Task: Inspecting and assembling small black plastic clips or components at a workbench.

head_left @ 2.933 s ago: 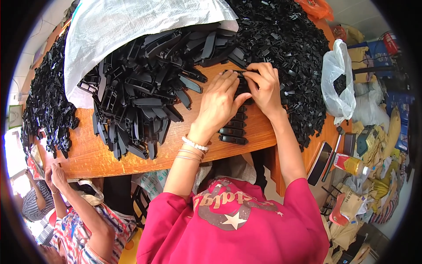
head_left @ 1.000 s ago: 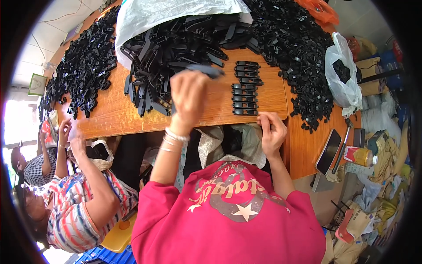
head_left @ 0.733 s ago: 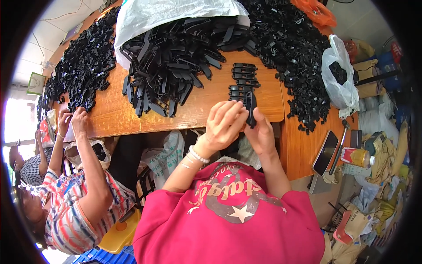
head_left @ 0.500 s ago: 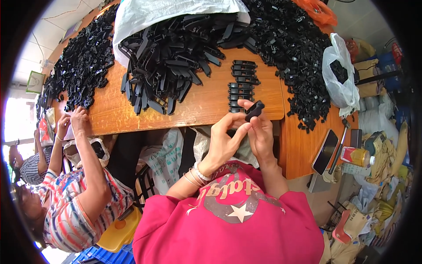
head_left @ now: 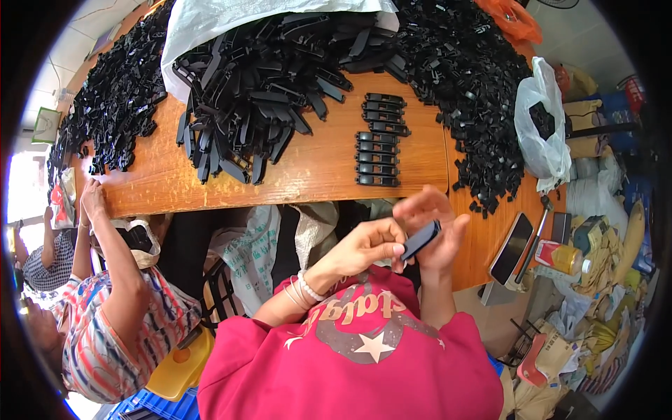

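Observation:
Just past the table's front edge, my left hand (head_left: 369, 245) pinches a long black plastic piece (head_left: 421, 239) between thumb and fingers. Behind it, my right hand (head_left: 435, 234) is open, thumb and fingers spread around the piece; whether its palm touches the piece I cannot tell. Beyond my hands, similar black pieces lie side by side on the table in two groups, a nearer row (head_left: 376, 159) and a farther row (head_left: 385, 113). A large heap of long black pieces (head_left: 259, 105) spills from a white sack (head_left: 203, 28) to the left of these rows.
Small black parts (head_left: 483, 119) are heaped on the right, beside a white plastic bag (head_left: 542, 133). A phone (head_left: 512, 248), a hammer (head_left: 535, 238) and a bottle of yellow liquid (head_left: 560, 257) lie at the right edge. A co-worker (head_left: 119, 315) sits at left by another heap (head_left: 115, 105).
My hands have drawn back toward my body. The right hand's fingers have spread off the black piece, while the left keeps its pinch. The co-worker's arms have shifted slightly.

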Demonstrator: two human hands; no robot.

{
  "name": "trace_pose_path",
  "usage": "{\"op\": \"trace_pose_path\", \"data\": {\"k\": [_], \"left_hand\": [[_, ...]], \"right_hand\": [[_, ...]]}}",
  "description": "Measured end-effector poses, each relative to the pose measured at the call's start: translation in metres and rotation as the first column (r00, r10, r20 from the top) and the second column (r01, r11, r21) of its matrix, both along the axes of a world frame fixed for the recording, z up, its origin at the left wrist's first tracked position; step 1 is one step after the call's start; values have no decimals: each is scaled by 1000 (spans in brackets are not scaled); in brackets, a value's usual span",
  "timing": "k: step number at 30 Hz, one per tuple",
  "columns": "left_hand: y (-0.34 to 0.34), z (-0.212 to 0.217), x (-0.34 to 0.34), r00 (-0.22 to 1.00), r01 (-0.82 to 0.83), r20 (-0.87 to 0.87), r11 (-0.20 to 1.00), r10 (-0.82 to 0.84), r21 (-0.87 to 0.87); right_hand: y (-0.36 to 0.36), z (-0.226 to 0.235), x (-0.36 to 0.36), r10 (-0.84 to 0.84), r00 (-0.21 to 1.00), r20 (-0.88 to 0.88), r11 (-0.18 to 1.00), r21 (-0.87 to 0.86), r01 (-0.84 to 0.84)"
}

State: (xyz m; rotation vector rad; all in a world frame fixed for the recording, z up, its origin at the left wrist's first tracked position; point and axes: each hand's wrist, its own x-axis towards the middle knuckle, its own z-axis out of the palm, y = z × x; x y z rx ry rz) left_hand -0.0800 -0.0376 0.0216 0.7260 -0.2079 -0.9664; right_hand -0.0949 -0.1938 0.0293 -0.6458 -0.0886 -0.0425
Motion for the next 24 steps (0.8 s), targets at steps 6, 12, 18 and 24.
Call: {"op": "trace_pose_path", "data": {"k": [6,12,18,24], "left_hand": [[-1,-10,-2,988,-113,118,981,95,155],[9,-44,37,-143,-911,973,407,-179,-59],[16,-61,46,-301,-852,909,511,-289,-119],[17,-64,47,-343,-844,888,515,-308,-147]], "right_hand": [[-6,23,-3,126,990,64,943,-318,-99],[11,-17,63,-313,950,-2,936,-170,308],[25,-29,70,-440,896,-59,868,-283,408],[25,-35,74,-409,900,149,809,-397,433]]}}
